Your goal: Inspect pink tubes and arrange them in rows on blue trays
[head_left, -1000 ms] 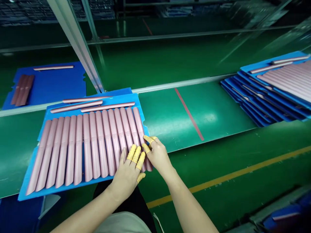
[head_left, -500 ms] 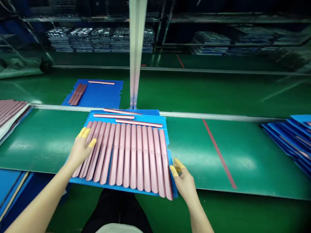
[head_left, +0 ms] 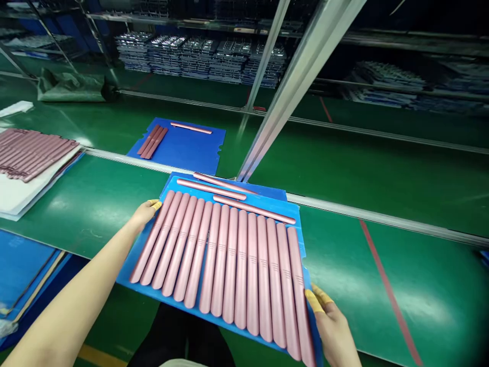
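Pink, rod-like pieces (head_left: 232,260) lie side by side in a row on a light blue plastic sheet (head_left: 127,272). Across the sheet's far end lie two more of these pieces (head_left: 254,209). My left hand (head_left: 144,214), with yellow covers on its fingertips, is closed on the sheet's left edge. On the opposite side, my right hand (head_left: 331,323) pinches the right edge near the front corner, its fingertips covered in yellow too. Fingers beneath the sheet are hidden. The sheet's near edge juts past the green bench (head_left: 110,188).
Behind the sheet rises a metal post (head_left: 294,76). Another blue sheet (head_left: 187,150) with a few pink pieces lies beyond the bench rail (head_left: 336,206). At left is a stack with pink pieces (head_left: 42,150); blue sheets (head_left: 23,265) sit below. Loaded shelves (head_left: 198,56) stand behind.
Both hands have closed on the sheet's side edges; the left was over the pieces and the right was apart from the sheet. The view has turned and tilted.
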Demonstrator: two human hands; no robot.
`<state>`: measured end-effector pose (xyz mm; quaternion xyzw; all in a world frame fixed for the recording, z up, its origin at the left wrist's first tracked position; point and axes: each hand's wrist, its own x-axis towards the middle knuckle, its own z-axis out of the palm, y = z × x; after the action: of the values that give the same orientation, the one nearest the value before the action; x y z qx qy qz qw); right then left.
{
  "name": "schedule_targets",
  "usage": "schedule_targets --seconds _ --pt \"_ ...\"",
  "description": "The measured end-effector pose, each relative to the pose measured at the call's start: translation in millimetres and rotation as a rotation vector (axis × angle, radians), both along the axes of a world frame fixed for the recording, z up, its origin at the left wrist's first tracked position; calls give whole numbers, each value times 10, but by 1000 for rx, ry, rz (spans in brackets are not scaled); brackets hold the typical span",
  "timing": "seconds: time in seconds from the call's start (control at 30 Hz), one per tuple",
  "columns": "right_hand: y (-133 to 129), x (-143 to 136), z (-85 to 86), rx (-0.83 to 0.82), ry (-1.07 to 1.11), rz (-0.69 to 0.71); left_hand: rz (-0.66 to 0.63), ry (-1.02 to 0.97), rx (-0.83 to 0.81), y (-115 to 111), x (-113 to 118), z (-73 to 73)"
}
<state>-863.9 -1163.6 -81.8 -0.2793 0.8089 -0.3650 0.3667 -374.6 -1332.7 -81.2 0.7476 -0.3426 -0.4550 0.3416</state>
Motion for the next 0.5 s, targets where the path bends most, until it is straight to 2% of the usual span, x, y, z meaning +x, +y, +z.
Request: schedule_targets --seconds 0.13,0.27,0.37,0.5 --pt "-46 80 77 24 -116 -71 18 126 -21 -65 -54 75" --pt "-46 112 185 50 -187 -119 59 197 -45 -2 -67 212" --pt "27 81 235 54 -195 -132 68 223 -55 159 -33 326" --pt "236 22 274 35 -133 -133 103 229 -39 513 56 465"
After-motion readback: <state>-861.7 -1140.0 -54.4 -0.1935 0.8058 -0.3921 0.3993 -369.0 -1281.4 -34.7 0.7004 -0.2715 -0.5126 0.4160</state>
